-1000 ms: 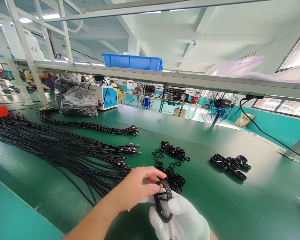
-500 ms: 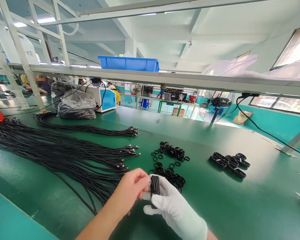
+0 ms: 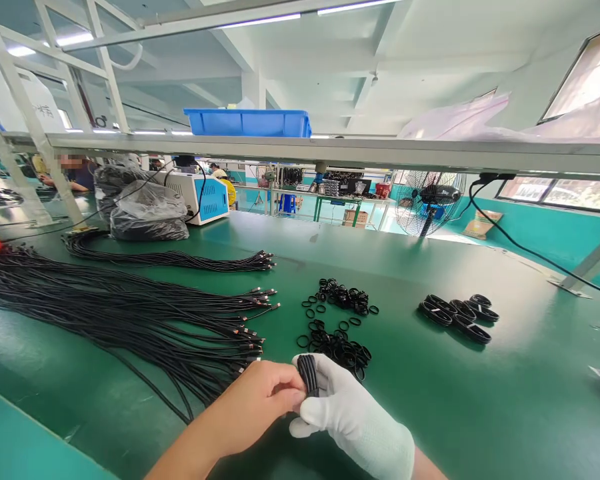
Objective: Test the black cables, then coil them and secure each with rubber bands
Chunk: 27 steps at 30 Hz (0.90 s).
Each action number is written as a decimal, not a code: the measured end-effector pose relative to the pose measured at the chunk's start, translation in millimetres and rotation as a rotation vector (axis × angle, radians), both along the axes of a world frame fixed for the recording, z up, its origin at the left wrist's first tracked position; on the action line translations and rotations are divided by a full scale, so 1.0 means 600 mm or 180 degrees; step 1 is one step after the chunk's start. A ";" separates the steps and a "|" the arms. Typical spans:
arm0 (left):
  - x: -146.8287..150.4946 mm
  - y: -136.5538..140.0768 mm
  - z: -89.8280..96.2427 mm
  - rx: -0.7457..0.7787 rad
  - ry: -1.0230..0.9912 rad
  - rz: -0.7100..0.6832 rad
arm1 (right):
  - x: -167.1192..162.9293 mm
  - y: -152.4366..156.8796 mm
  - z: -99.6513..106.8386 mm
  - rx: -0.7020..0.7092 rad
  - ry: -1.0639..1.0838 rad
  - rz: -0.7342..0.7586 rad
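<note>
A coiled black cable [image 3: 307,373] is gripped in my right hand [image 3: 343,407], which wears a white glove; thumb and fingers close around the coil from the right. My bare left hand [image 3: 267,397] presses its curled fingers and thumb against the coil's left side, hiding part of it. Just beyond both hands lies a heap of small black rings [image 3: 337,347], and a second heap of rings [image 3: 345,297] sits farther back. Left of them, a large spread of long black cables [image 3: 145,303] ends in metal plugs near my left hand.
Several finished-looking cable coils [image 3: 460,317] lie at right. Another cable bundle [image 3: 180,259] stretches behind the spread. A bagged bundle [image 3: 150,213] and a blue-white machine [image 3: 207,197] stand at the back left. A shelf [image 3: 370,150] crosses overhead, bearing a blue tray [image 3: 247,123].
My left hand has moved lower and closer against the coil, its fingers now more hidden behind it. The coil has tilted slightly in my right hand. The view has shifted a little.
</note>
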State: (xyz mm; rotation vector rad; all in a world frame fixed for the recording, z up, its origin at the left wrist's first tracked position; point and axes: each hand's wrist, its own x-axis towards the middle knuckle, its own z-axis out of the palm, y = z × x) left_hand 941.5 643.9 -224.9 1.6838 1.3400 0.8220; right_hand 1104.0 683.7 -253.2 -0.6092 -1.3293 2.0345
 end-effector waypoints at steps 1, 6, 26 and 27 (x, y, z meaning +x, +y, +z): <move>-0.005 0.002 0.000 0.0021 -0.0110 0.0119 | 0.003 0.000 -0.001 -0.0086 0.0136 0.0130; -0.020 0.006 -0.004 0.0395 -0.0489 0.1030 | 0.018 0.003 -0.010 -0.0478 0.0624 0.0685; -0.021 -0.033 0.034 0.0920 0.1899 0.0033 | 0.019 -0.005 0.004 -0.0176 0.0674 0.0903; -0.022 -0.032 0.034 0.0937 0.1893 0.0064 | 0.019 -0.005 0.003 -0.0179 0.0651 0.0877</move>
